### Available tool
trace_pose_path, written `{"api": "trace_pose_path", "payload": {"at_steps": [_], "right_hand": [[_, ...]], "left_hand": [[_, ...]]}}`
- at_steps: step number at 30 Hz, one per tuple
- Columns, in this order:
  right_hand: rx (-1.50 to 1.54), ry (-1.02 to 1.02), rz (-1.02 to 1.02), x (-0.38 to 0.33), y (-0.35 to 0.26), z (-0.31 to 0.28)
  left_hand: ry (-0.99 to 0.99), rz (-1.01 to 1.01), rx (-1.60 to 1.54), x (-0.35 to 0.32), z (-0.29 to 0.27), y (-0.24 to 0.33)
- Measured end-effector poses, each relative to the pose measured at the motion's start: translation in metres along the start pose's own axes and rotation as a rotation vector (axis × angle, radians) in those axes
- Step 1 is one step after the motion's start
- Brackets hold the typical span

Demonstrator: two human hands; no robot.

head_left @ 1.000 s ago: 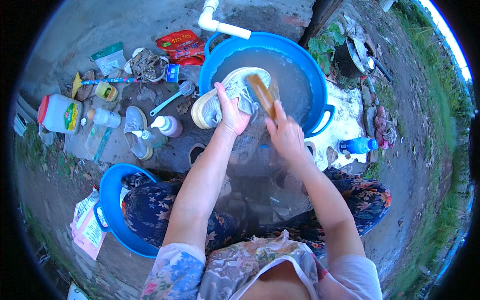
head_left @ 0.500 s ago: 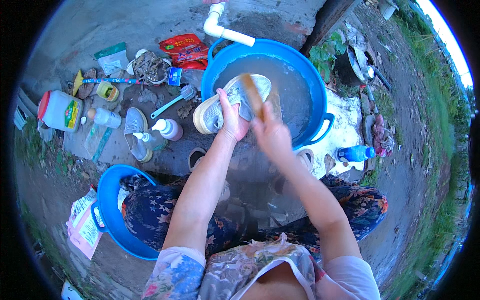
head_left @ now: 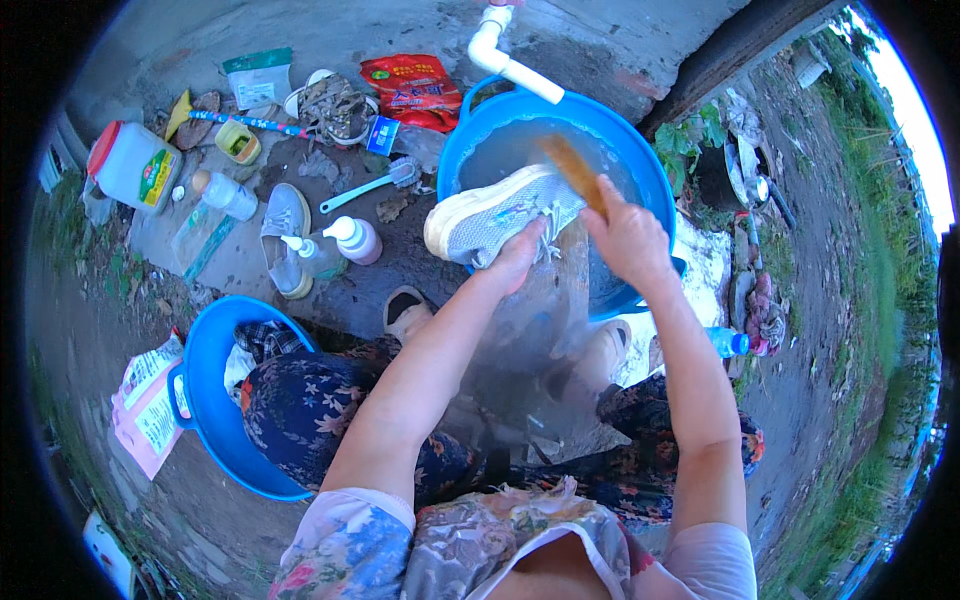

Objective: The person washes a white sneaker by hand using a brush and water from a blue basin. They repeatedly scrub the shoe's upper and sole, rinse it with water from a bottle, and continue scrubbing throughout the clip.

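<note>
A grey mesh sneaker (head_left: 490,212) with a thick cream sole is gripped by my left hand (head_left: 516,258), its laces hanging by my fingers. The shoe lies tilted over the near left rim of a large blue basin (head_left: 655,165) of cloudy water. My right hand (head_left: 634,242) is closed around a wooden scrubbing brush (head_left: 574,170), whose far end points up and left over the water. The brush is beside the right end of the shoe; whether they touch I cannot tell. Its bristles are hidden.
A second grey sneaker (head_left: 285,235) stands left, beside pump bottles (head_left: 355,240) and a light-blue handled brush (head_left: 365,187). A white pipe (head_left: 510,62) juts over the basin. Another blue tub (head_left: 225,440) holding cloth sits by my left knee. A blue bottle (head_left: 727,342) lies right.
The shoe has turned over in my left hand, so its side and laces now show. My right hand has moved the brush to the shoe's right end. The whole view has shifted slightly.
</note>
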State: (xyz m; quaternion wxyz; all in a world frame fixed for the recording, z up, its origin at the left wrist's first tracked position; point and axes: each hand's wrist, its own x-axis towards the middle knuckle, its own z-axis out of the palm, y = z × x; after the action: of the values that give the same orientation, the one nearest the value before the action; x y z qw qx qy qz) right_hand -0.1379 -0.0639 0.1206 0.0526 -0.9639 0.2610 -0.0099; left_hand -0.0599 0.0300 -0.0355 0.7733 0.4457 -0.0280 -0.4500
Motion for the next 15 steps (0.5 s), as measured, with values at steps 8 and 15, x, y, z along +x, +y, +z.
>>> {"api": "trace_pose_path", "payload": {"at_steps": [8, 15], "right_hand": [[-0.067, 0.014, -0.26, -0.023, -0.02, -0.006], [0.167, 0.036, -0.201, -0.058, -0.024, 0.02]], "left_hand": [[0.1, -0.024, 0.292, -0.006, -0.003, -0.001], [-0.036, -0.207, 0.361, -0.033, 0.021, 0.038]]}}
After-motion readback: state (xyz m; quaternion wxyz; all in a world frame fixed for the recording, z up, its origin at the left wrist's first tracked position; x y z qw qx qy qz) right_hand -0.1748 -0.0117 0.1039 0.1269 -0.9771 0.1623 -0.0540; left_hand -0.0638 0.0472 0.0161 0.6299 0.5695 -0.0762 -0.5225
